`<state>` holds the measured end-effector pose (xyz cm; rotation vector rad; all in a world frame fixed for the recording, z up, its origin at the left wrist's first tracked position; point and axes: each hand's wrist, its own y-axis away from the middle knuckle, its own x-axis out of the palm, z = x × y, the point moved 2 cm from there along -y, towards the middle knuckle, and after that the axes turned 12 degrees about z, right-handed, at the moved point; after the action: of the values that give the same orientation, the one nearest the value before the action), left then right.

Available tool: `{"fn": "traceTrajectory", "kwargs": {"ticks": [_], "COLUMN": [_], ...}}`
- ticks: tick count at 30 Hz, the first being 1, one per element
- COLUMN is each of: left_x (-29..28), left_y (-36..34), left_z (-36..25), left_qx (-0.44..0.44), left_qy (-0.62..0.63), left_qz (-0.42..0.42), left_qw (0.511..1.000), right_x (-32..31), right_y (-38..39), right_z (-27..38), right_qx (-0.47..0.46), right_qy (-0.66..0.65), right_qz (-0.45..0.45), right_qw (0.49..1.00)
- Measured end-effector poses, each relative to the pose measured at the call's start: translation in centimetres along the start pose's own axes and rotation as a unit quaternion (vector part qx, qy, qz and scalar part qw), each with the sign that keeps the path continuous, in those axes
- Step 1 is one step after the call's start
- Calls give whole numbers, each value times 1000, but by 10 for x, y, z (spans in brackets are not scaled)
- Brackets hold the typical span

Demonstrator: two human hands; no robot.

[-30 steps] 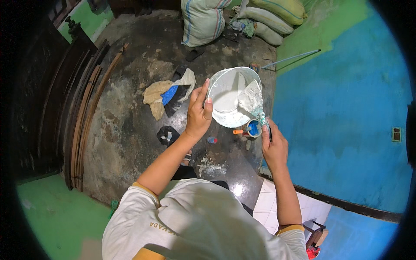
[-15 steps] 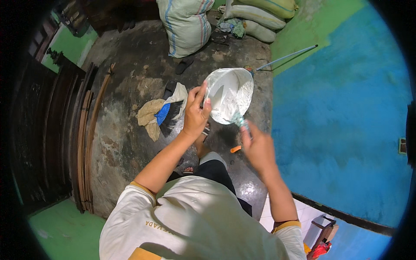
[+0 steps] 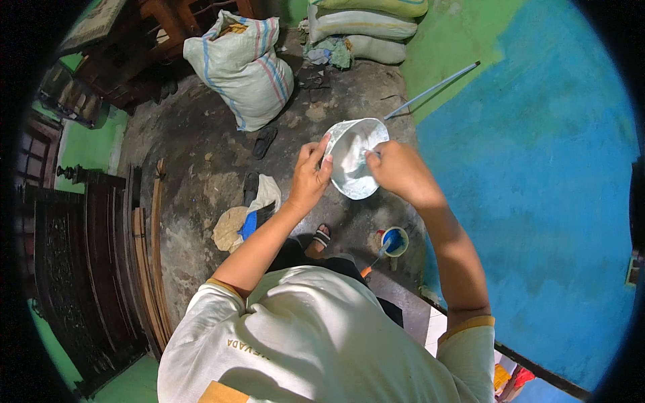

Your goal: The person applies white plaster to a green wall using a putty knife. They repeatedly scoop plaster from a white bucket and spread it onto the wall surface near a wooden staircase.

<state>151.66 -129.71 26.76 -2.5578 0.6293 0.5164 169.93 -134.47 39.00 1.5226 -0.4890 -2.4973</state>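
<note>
My left hand [image 3: 310, 178] grips the left rim of a white tub [image 3: 356, 189], thumb inside and fingers along the outer wall. The tub is held off the floor and tilted, its mouth facing me, with wet-looking white stuff on its inside. My right hand [image 3: 404, 173] is closed at the tub's right edge. It holds a tool with a pale teal handle [image 3: 371, 156], reaching into the tub. The tool's working end is hidden by the hand and the white stuff, so its kind cannot be told.
An open container of blue paint [image 3: 396, 250] stands on the floor beside my feet, near an orange-handled tool [image 3: 366, 271]. Beyond are a full woven sack [image 3: 259, 84], stacked sacks [image 3: 363, 27] and a pole [image 3: 433, 91] leaning on the part-blue wall [image 3: 524, 201]. Carved dark wood [image 3: 60, 248] lines the left.
My right hand has moved up and further over the tub, taking the tool deeper in. The view has shifted, bringing the blue paint container into sight. My left hand keeps its grip.
</note>
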Motion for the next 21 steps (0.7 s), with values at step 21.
{"fn": "traceTrajectory", "kwargs": {"ticks": [21], "left_x": [48], "left_y": [-310], "left_z": [120], "left_qx": [-152], "left_qy": [210], "left_qz": [136], "left_qw": [956], "right_x": [-186], "right_y": [-222], "right_z": [-65], "right_qx": [-32], "right_qy": [159], "right_qz": [4], "right_qw": [987]}}
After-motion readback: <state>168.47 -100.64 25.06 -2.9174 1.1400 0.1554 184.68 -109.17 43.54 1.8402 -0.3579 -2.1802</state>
